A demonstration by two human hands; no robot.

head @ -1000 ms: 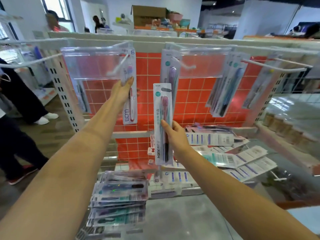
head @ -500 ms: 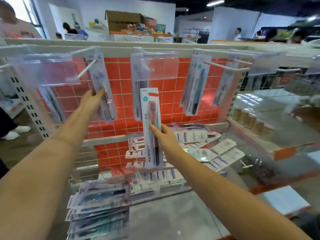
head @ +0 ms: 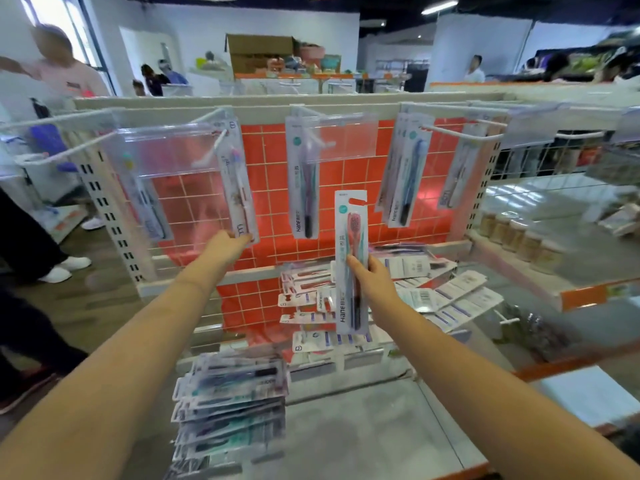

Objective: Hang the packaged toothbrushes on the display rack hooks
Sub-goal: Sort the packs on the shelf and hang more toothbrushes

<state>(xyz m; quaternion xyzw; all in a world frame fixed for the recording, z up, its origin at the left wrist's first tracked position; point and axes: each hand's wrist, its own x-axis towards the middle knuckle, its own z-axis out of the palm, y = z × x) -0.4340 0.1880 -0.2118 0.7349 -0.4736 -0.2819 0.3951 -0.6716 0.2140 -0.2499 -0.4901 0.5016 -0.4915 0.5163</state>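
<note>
Right hand (head: 375, 282) grips a packaged toothbrush (head: 350, 261) around the lower half, fingers curled round its right edge, thumb on the front. Pack is held upright with the hang slot at the top, well above the hand, probably so the slot can be threaded straight onto a hook. The free top end sits below and a little right of the middle hook (head: 317, 133), which already carries one hanging pack (head: 306, 188); not on any hook yet.

Left hand (head: 227, 245) reaches up-left to the bottom corner of a hung pack (head: 239, 188) on the left hook (head: 214, 147). Fingertips touch or pinch its lower edge; blur means I cannot tell which. It looks like steadying or straightening that pack so it hangs flat.

More packs hang up and right of the right hand on the right hook (head: 450, 133). Loose packs lie on the shelf (head: 242, 275) just behind and right of the right hand. Stack of packs (head: 232, 403) sits on the bench (head: 363, 427) below and between both forearms, supply for later hangs.
</note>
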